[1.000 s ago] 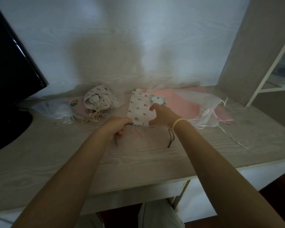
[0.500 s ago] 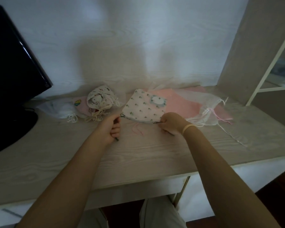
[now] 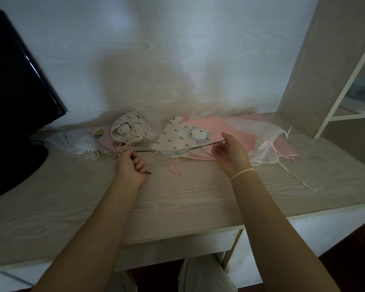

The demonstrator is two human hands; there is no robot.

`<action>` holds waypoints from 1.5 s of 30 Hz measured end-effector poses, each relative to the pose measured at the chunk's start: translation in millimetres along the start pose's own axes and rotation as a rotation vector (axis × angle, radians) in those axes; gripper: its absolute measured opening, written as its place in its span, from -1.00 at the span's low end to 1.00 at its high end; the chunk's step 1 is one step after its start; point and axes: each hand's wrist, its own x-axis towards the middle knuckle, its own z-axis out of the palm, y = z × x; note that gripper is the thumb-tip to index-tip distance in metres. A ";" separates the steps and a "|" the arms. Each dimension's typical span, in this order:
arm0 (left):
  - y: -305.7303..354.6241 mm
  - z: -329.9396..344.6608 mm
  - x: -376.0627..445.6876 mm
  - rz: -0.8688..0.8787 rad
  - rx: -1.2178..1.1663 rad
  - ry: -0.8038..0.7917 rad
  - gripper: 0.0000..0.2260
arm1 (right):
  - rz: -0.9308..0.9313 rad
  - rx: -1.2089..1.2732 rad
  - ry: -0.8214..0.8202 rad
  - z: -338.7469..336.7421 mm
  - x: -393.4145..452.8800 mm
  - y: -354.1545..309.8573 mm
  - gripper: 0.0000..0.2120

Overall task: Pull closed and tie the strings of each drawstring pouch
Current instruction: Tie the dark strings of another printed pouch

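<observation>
Two dark strings (image 3: 190, 146) taut, left-right.

Left hand (image 3: 131, 167) grips dark string (image 3: 144, 151) of white green-print pouch (image 3: 177, 139). Right hand (image 3: 230, 152) holds other string end, fingers loose. Tied pouches (image 3: 129, 129) lie left on desk (image 3: 177, 197), pink pouch (image 3: 236, 140) behind.

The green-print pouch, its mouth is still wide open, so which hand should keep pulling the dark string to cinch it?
Probably left. The left hand grips its end of the dark string in a fist, while the right hand barely pinches its end.
</observation>
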 end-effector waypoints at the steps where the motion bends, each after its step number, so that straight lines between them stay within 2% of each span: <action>1: 0.9 4.3 -0.8 0.028 0.054 0.001 -0.69 | -0.012 0.036 -0.033 3.3 -1.0 0.5 -0.81; 4: 5.9 15.8 -6.1 0.131 0.140 -0.005 -0.73 | -0.013 0.060 -0.144 11.9 -3.1 4.0 -0.79; 6: 8.4 20.6 -12.0 0.183 0.144 -0.072 -0.82 | 0.014 0.009 -0.162 15.4 -2.4 8.4 -0.78; 8: 8.7 23.5 -17.2 0.195 0.139 -0.140 -0.86 | 0.038 -0.115 -0.175 14.7 -1.2 12.3 -0.75; 11: 7.7 23.5 -19.4 0.149 0.146 -0.183 -0.73 | 0.068 -0.392 -0.210 11.2 -0.3 15.6 -0.70; 13: 7.2 20.2 -17.0 0.120 0.220 -0.208 -0.74 | 0.040 -0.573 -0.191 11.4 -1.5 16.9 -0.68; 15: 6.4 14.2 -12.7 0.133 0.358 -0.216 -0.76 | -0.043 -0.726 -0.148 13.3 -3.5 18.9 -0.65; 17: 1.7 10.7 -11.9 0.228 0.601 -0.170 -0.78 | -0.177 -0.912 -0.093 16.5 -5.5 21.7 -0.62; 19: -4.1 8.0 -12.5 0.417 0.915 -0.051 -0.82 | -0.344 -1.210 -0.038 17.0 -4.3 22.6 -0.59; 21: -3.9 1.3 -10.0 0.610 1.118 0.040 -0.84 | -0.456 -1.471 0.040 13.2 -1.9 17.8 -0.59; 24: 6.7 -15.8 -0.7 0.706 1.302 0.123 -0.79 | -0.485 -1.601 0.166 2.6 6.2 7.4 -0.64; 27: 6.9 -17.6 -0.4 0.735 1.422 0.153 -0.74 | -0.541 -1.726 0.192 1.3 6.4 10.4 -0.73; 31: 4.4 -16.0 -4.4 0.746 1.403 0.144 -0.71 | -0.618 -1.784 0.136 5.1 3.8 19.5 -0.72; 35: 5.9 -2.0 -18.6 0.677 1.278 -0.011 -0.67 | -0.611 -1.713 -0.092 15.7 -2.0 24.3 -0.59; 38: 9.0 25.6 -34.8 0.491 1.042 -0.082 -0.93 | -0.577 -1.520 -0.322 36.2 -13.3 22.8 -0.57; 40: 8.7 35.0 -42.4 0.425 1.006 -0.172 -0.74 | -0.667 -1.412 -0.421 49.4 -23.0 18.9 -0.55; 42: 7.5 41.2 -50.0 0.439 1.108 -0.289 -0.68 | -0.737 -1.276 -0.469 63.3 -33.8 12.1 -0.56; 45: 7.7 46.7 -53.6 0.384 1.184 -0.523 -0.50 | -0.714 -1.100 -0.555 84.5 -49.8 1.9 -0.63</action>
